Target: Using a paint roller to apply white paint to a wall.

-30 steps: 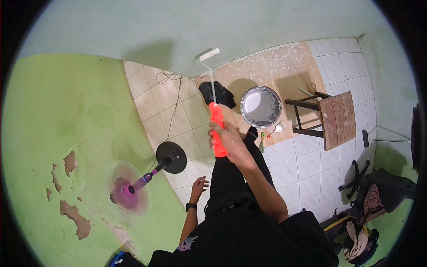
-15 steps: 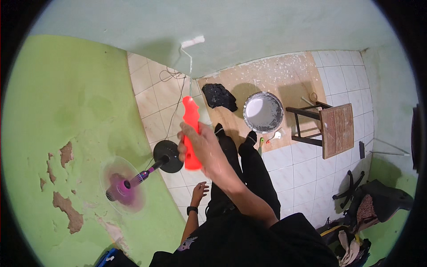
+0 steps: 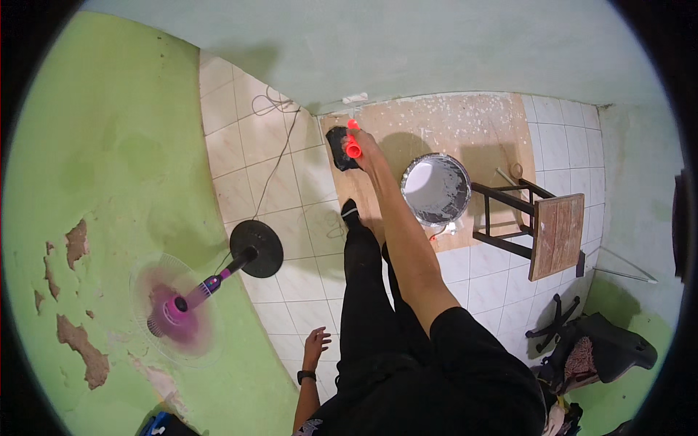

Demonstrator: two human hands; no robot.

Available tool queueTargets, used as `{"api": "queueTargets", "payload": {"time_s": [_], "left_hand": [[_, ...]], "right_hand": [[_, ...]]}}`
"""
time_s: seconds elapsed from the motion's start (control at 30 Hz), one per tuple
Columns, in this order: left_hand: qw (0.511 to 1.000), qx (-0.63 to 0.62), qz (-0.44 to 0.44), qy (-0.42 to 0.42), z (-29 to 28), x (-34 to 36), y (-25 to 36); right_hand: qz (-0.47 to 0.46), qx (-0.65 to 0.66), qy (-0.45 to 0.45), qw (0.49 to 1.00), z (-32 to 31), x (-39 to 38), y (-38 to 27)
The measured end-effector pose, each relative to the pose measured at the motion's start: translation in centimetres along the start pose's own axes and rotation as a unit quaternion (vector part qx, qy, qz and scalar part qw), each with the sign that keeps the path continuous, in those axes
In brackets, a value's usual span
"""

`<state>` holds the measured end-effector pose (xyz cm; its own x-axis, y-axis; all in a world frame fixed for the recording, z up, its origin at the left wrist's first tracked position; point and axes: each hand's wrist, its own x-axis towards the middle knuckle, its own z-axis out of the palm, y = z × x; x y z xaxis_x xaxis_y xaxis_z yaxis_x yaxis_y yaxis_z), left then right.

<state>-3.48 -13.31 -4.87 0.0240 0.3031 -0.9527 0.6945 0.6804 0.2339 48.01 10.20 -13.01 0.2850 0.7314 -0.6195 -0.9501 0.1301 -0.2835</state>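
Observation:
My right hand (image 3: 363, 147) grips the orange handle (image 3: 353, 128) of a paint roller, arm stretched forward. The white roller head (image 3: 355, 97) is at the pale grey-green wall (image 3: 472, 51), low near the floor; whether it touches cannot be told. Behind the handle lies a crumpled black bag or cloth (image 3: 337, 152), partly hidden. Right of my forearm stands a bucket (image 3: 436, 185) with white paint, its rim smeared. My left hand (image 3: 315, 341) hangs low beside my leg, fingers apart and holding nothing.
A pedestal fan (image 3: 256, 248) stands left by the green wall (image 3: 109, 145), with a trailing cord. A paint-spattered board (image 3: 451, 109) covers part of the tiled floor (image 3: 276, 182). A wooden stool or chair (image 3: 552, 240) is at right; a black office chair (image 3: 611, 349) is lower right.
My right hand and roller have moved away from my body toward the wall's base, the arm now stretched out and the handle seen nearly end-on. My left hand is lower in view.

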Motion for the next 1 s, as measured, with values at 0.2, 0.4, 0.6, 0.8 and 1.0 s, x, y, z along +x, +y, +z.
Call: {"api": "queueTargets", "payload": {"time_s": [0.2, 0.4, 0.6, 0.8, 1.0], "left_hand": [[0.999, 0.0, -0.042, 0.009, -1.7, -1.0, -2.0], [0.999, 0.03, 0.003, -0.03, -1.1, 0.8, 3.2], [0.996, 0.046, 0.081, -0.012, -1.4, 1.4, 9.2], [0.993, 0.091, 0.064, -0.031, -1.5, 2.7, 9.9], [0.995, 0.104, 0.002, 0.005, -4.4, 0.5, 7.7]], "right_hand": [[0.013, -0.162, 0.031, 0.986, 2.9, -10.9, 1.0], [0.023, -0.007, 0.016, 1.0, 12.8, -26.5, -3.5], [-0.011, -0.063, 0.002, 0.998, 8.6, -19.7, -2.1], [-0.051, -0.077, 0.052, 0.994, -5.3, -1.0, -2.5], [-0.01, -0.185, 0.059, 0.981, -7.0, -7.6, -1.7]]}}
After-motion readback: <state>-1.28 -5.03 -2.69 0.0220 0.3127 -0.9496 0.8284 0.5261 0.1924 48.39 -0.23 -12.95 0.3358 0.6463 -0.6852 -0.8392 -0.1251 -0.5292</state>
